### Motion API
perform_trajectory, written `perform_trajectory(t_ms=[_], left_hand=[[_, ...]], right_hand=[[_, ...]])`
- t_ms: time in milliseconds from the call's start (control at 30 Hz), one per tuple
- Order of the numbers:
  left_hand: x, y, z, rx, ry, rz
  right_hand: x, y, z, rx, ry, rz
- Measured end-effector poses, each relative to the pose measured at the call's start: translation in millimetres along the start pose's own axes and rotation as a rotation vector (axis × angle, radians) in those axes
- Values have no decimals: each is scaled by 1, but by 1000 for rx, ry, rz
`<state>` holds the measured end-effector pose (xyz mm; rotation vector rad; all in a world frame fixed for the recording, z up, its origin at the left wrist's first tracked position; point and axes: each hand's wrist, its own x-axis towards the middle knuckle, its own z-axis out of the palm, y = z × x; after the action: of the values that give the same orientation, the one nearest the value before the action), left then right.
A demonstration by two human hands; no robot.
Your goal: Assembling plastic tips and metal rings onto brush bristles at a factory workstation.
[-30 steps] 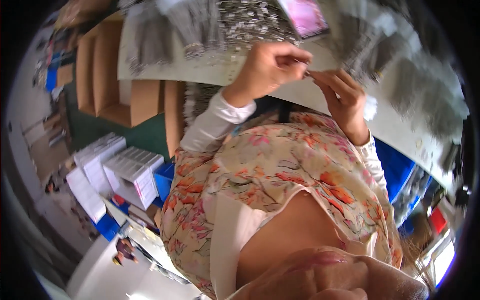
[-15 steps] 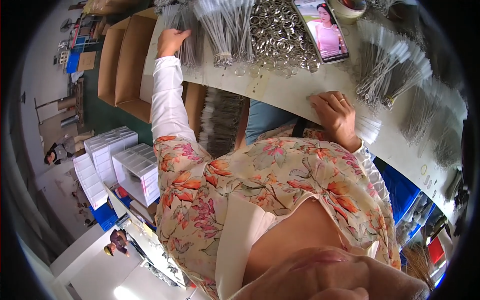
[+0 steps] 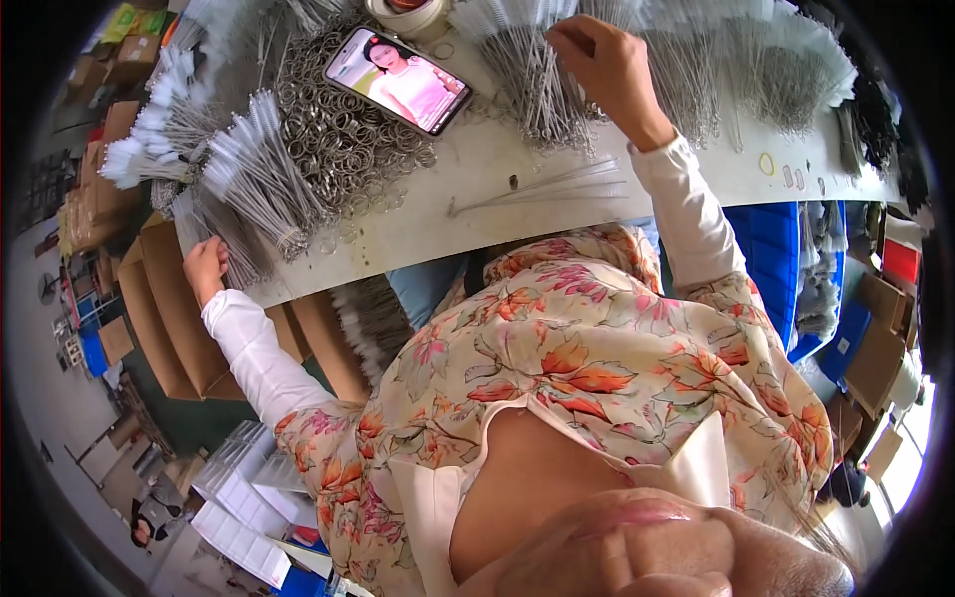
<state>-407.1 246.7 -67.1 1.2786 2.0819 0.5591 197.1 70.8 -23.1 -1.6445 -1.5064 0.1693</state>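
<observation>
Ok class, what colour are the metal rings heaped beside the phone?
Silver. The rings show best in the head view, beside the phone.

Wide spread here, the left forearm (image 3: 261, 348) slanting up and outward, the left hand (image 3: 207, 269) out at its end, lower in view, its fingers (image 3: 216, 251) curled inward! Over on the other side, the right forearm (image 3: 690, 214) reaches higher and tips toward the left, the right wrist (image 3: 652, 131) bent slightly the same way. And the right hand (image 3: 609, 70) rides high, knuckles up, fingers bent over and pointing left! Hands well apart, and whether either grips anything, we can't tell from here.
</observation>
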Motion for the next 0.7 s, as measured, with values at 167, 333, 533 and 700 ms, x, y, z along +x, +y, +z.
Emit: perform_trajectory(t_ms=[167,333,533,700], left_hand=[[-31,18,-7,-350,111,138],[-97,117,30,-359,324,464],[-85,128,99,445,4,613],[-72,105,96,463,-12,739]], right_hand=[[11,-1,26,-320,-151,110],[16,17,25,24,-96,387],[31,17,-3,811,165,466],[31,30,-101,886,463,429]])
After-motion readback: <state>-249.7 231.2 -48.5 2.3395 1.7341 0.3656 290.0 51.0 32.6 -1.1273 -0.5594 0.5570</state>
